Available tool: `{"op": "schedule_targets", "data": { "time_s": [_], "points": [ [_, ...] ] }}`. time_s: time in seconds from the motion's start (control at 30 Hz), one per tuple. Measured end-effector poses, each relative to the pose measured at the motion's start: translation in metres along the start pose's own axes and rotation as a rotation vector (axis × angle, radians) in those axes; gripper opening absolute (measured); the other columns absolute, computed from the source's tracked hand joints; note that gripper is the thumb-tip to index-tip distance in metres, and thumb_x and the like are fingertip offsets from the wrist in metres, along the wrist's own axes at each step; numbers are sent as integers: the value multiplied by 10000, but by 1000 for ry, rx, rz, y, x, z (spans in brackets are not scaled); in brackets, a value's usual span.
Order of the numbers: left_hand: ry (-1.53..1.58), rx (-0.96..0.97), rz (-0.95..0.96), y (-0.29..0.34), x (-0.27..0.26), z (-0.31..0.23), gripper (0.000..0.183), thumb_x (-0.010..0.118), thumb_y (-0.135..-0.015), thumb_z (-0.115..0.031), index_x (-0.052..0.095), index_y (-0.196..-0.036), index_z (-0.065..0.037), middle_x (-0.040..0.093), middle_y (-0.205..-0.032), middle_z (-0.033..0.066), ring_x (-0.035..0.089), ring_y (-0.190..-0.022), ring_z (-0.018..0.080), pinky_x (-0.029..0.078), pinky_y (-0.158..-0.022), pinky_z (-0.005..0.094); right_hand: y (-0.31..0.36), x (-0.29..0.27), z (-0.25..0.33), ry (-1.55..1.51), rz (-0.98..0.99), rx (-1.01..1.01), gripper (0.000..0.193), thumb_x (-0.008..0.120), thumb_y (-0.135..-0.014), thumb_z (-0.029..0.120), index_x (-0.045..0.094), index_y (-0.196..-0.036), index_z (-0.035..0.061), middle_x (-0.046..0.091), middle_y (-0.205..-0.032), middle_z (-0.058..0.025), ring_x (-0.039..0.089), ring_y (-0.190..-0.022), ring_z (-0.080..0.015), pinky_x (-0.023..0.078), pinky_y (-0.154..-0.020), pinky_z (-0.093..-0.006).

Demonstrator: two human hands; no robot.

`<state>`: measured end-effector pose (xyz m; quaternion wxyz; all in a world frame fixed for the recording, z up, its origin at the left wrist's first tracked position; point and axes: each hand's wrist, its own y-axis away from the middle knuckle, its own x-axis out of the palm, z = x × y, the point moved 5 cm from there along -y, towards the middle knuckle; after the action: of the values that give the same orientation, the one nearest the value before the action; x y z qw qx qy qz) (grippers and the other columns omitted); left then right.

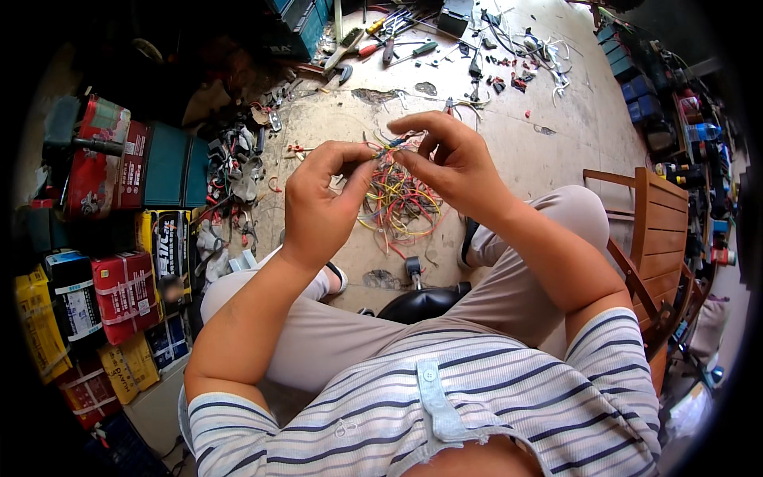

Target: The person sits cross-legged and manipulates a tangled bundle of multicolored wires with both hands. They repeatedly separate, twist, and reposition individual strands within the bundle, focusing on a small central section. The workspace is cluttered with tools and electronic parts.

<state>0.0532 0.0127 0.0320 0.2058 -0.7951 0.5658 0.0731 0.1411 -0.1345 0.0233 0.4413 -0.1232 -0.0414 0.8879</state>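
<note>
My left hand (326, 191) is closed in a pinch, thumb against forefinger, on the ends of some thin coloured wires (386, 149). From the other side my right hand (457, 163) pinches the same wires between thumb and forefinger, its other fingers loosely curled. The two sets of fingertips nearly meet. Below and behind them is a tangle of red, yellow and green wires (401, 203); whether it hangs from my fingers or lies on the floor I cannot tell. The exact wire ends are too small to make out.
Boxed goods (123, 294) are stacked at my left, beside a pile of scrap parts (238, 171). Screwdrivers (413, 52) and loose cables (548, 60) lie on the floor (572, 131) ahead. A wooden folding chair (660, 230) stands at my right. A black stool seat (425, 304) shows between my legs.
</note>
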Motion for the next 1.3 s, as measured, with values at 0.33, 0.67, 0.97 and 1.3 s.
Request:
{"op": "schedule_targets", "data": {
  "time_s": [0.33,0.67,0.97,1.3],
  "points": [
    [-362,490,-37,1,-6,-34,202,679,-687,97,617,-842,-18,638,-841,108,637,-769,234,516,-686,295,4,-4,17,225,-68,-333,158,698,-706,-11,645,-837,61,613,-865,-56,616,-683,-155,486,-559,-259],
    [-306,378,-61,0,-4,-25,190,665,-690,95,597,-828,-17,618,-809,104,623,-707,200,509,-647,277,10,-1,24,443,-57,-503,179,703,-668,49,632,-815,122,607,-828,-23,616,-681,-207,481,-553,-306],
    [-219,131,106,2,6,-11,170,649,-798,16,629,-966,-5,632,-824,72,609,-702,133,497,-639,239,7,1,13,390,-51,-340,161,698,-719,61,639,-862,103,606,-822,-33,593,-615,-183,468,-524,-285],
    [642,-667,45,16,16,35,149,611,-868,-84,624,-989,2,646,-827,46,612,-692,98,507,-651,219,5,24,-20,-416,214,216,238,566,-885,110,572,-1094,-4,621,-911,-36,543,-711,-62,457,-630,-235]
  ]
}}
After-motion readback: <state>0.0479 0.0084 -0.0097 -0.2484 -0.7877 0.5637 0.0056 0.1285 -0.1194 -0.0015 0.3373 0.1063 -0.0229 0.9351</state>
